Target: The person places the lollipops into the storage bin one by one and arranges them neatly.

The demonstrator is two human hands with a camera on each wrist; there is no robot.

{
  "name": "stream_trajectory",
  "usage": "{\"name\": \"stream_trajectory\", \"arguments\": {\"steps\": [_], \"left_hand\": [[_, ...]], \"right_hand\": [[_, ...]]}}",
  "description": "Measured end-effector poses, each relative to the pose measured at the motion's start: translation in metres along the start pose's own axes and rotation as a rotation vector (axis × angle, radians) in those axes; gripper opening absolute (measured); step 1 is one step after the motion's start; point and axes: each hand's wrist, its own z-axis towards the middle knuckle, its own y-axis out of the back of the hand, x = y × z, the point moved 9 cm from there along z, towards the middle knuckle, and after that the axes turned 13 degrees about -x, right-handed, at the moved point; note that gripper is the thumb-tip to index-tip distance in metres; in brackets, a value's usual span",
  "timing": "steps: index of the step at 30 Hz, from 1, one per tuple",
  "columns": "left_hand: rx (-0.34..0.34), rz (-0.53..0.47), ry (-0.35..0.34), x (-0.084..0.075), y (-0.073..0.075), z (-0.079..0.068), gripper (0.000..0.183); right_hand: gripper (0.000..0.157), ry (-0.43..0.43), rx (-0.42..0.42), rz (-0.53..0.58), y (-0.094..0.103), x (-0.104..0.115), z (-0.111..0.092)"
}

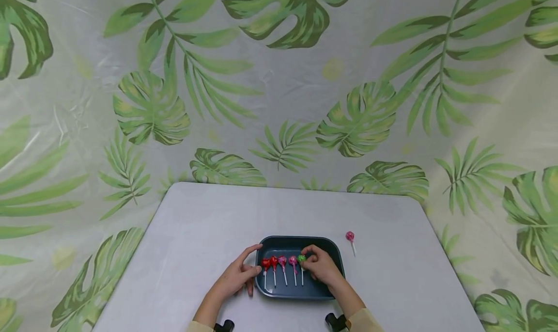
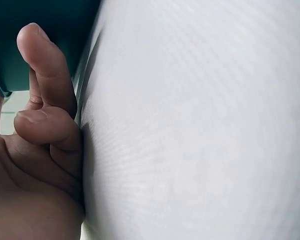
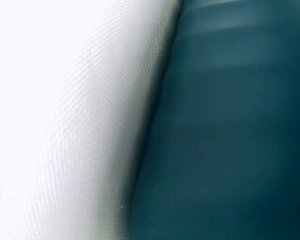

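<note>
A dark blue-green tray holds a row of lollipops with their sticks toward the person. Two have red wrappers, the leftmost red lollipop lying beside the left wall; pink lollipops come after them. At the right end of the row, my right hand pinches a green lollipop by its head, inside the tray. My left hand rests against the tray's left side, index finger extended to the far corner and thumb at the rim. In the left wrist view, its lower fingers lie beside the tray wall.
Another pink lollipop lies on the white table, to the right of the tray. Behind the table's far edge hangs a leaf-patterned curtain. The right wrist view shows only tabletop and the blurred tray wall.
</note>
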Motion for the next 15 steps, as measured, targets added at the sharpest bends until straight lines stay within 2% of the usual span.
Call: {"name": "stream_trajectory", "arguments": {"steps": [15], "left_hand": [[0.004,0.003,-0.016,-0.0013,-0.0008,-0.0006,0.063]], "right_hand": [[0.025,-0.003,-0.019,-0.090,-0.0004,-0.0004,-0.0026]]}}
